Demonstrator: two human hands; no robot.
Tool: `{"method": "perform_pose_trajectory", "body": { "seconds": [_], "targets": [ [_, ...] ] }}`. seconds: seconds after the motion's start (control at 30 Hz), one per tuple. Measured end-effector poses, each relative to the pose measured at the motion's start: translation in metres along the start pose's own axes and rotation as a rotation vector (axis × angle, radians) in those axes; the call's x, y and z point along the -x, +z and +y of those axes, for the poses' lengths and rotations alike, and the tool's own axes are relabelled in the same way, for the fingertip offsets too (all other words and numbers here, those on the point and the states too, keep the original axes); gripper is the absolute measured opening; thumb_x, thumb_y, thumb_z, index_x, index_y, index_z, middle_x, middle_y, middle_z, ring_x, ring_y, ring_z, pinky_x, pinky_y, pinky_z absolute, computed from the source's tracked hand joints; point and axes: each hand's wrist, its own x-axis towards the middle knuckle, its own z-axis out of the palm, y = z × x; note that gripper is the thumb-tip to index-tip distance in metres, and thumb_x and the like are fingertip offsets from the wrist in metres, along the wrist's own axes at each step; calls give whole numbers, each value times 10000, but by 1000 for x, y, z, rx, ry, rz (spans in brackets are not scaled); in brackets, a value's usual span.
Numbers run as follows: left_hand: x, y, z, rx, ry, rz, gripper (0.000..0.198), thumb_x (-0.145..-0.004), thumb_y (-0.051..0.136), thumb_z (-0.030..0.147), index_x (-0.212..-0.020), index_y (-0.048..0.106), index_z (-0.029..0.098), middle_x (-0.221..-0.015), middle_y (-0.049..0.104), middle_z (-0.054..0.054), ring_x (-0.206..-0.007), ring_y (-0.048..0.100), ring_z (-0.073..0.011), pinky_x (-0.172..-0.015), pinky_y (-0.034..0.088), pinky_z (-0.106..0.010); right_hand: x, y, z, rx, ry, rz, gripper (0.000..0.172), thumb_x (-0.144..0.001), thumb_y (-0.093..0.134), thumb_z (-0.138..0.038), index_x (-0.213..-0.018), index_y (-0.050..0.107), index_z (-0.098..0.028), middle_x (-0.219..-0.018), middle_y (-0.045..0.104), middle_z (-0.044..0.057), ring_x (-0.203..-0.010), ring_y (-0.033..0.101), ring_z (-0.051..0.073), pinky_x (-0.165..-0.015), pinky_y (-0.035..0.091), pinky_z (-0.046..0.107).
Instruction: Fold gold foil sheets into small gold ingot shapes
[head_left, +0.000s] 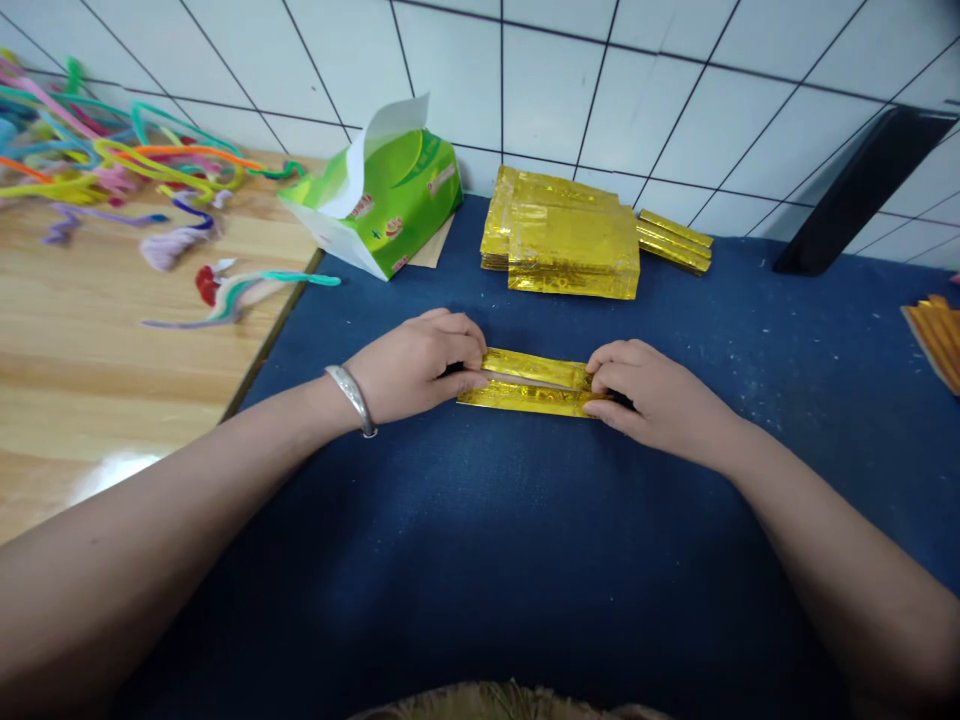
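A sheet of gold foil paper [534, 394] lies on the dark blue table cover, its two long edges folded inward with a narrow pale gap between them. My left hand [420, 365], with a silver bangle on the wrist, has its thumb and fingers closed on the sheet's left end. At the right end, the thumb and fingers of my right hand [652, 400] grip the same sheet. Fingers partly cover both ends. Beyond my hands sits a stack of gold foil sheets [574, 245], with several folded gold strips [675, 242] beside it on the right.
A green and white paper packet [397, 205] stands at the back, left of the stack. Colourful fuzzy stems [180, 165] litter the wooden tabletop [90, 330] at left. A black upright object [862, 190] leans against the tiled wall [555, 90]. Orange-gold folded pieces [937, 335] lie far right.
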Motion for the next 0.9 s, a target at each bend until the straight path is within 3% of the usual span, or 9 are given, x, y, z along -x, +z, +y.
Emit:
{"method": "perform_pose_trajectory", "body": {
  "seconds": [0.13, 0.27, 0.43, 0.9],
  "targets": [
    [0, 1, 2, -60, -36, 34, 166, -830, 534, 322, -866, 573, 165, -1012, 577, -68, -963, 521, -193, -884, 416, -355, 0, 1, -1, 38, 107, 50, 164, -788, 600, -344, -805, 552, -188, -1019, 564, 82, -957, 522, 229, -806, 449, 374],
    [0, 1, 4, -111, -66, 34, 227, -823, 542, 363, -930, 536, 162, -1086, 557, -83, -1015, 497, -219, -903, 399, -375, 1, 3, 2, 63, 199, 99, 365, -732, 641, -451, -957, 551, -178, -1017, 557, 101, -941, 525, 254, -779, 459, 397],
    [0, -1, 7, -173, -92, -10, 234, -844, 519, 381, -940, 529, 167, -1001, 581, -72, -960, 516, -213, -850, 412, -352, 2, 6, 6, 57, 222, 114, 516, -733, 630, -477, -1138, 510, -181, -1068, 555, 104, -968, 524, 269, -801, 453, 415],
    [1, -4, 13, -279, 49, -16, 242, -909, 432, 348, -1029, 590, 210, -1079, 612, -42, -956, 551, -191, -845, 381, -342, 1, 5, 4, 126, 59, 105, 250, -828, 575, -362, -1010, 614, -195, -987, 561, 77, -910, 491, 214, -787, 401, 363]
  ]
}}
